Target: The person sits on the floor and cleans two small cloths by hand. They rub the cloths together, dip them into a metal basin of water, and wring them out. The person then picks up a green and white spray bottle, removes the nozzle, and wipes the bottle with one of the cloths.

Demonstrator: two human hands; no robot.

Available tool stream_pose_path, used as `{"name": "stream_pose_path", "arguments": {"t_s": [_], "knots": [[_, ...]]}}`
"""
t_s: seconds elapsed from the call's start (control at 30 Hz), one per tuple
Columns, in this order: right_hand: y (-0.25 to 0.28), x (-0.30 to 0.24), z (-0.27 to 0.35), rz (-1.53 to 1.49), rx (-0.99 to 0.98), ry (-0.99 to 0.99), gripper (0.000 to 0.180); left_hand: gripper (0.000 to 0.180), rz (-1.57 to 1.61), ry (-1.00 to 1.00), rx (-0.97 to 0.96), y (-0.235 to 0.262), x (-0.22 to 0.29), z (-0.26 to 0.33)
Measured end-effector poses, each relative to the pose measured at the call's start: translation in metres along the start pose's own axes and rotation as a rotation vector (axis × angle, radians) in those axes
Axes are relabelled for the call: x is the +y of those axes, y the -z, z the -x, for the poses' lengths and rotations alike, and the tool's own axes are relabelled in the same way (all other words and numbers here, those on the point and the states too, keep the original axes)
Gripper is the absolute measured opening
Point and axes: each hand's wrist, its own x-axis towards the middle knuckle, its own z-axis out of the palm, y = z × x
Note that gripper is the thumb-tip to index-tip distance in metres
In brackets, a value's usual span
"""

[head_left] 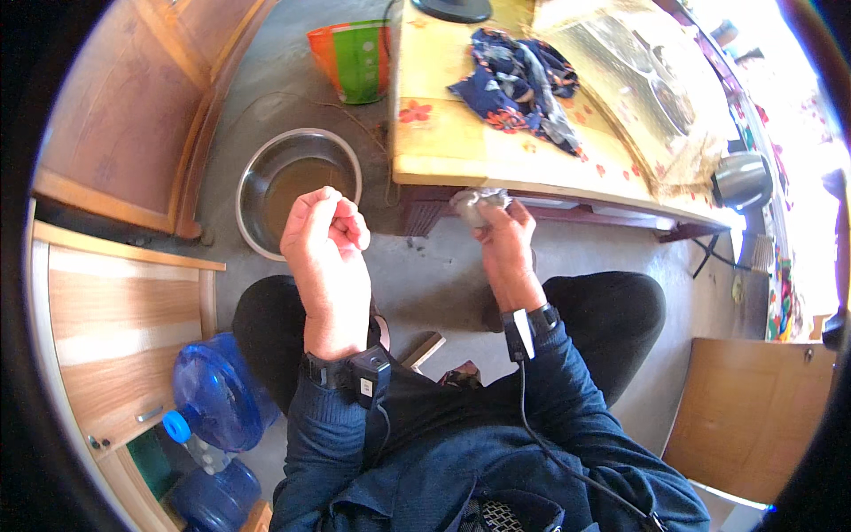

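My right hand (510,257) grips a crumpled greyish-white rag (479,206) between thumb and fingers, just off the table's near edge. My left hand (326,266) is raised with its fingers curled in and closed, and nothing shows in it. It hangs in front of a steel basin (301,136) on the floor, covering part of the near rim. Brownish water (306,182) stands in the basin. A dark blue patterned cloth (523,84) lies bunched on the yellow table (434,146), beyond my right hand.
An orange and green bag (355,62) stands beside the table. Clear plastic sheeting (612,97) covers round items on the tabletop, with a metal kettle (743,182) at its right. Blue water jugs (222,390) and a wooden cabinet (124,328) are at my left.
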Motion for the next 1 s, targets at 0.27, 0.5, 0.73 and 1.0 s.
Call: {"name": "stream_pose_path", "arguments": {"t_s": [0.27,0.5,0.73,1.0], "knots": [[-0.044,0.011,0.018,-0.085,-0.086,-0.089,0.018,0.007,0.044,-0.001,0.026,0.017,0.028,0.008],[-0.025,0.124,-0.035,-0.079,0.004,-0.334,0.034,0.009,0.101,0.013,0.031,0.020,0.035,0.013],[-0.028,0.129,-0.037,-0.119,0.076,-0.472,0.026,0.010,0.090,0.018,0.062,0.024,0.039,0.009],[-0.028,0.087,-0.020,-0.156,-0.067,-0.285,0.027,0.012,0.148,0.032,0.020,0.023,0.051,0.022]]}}
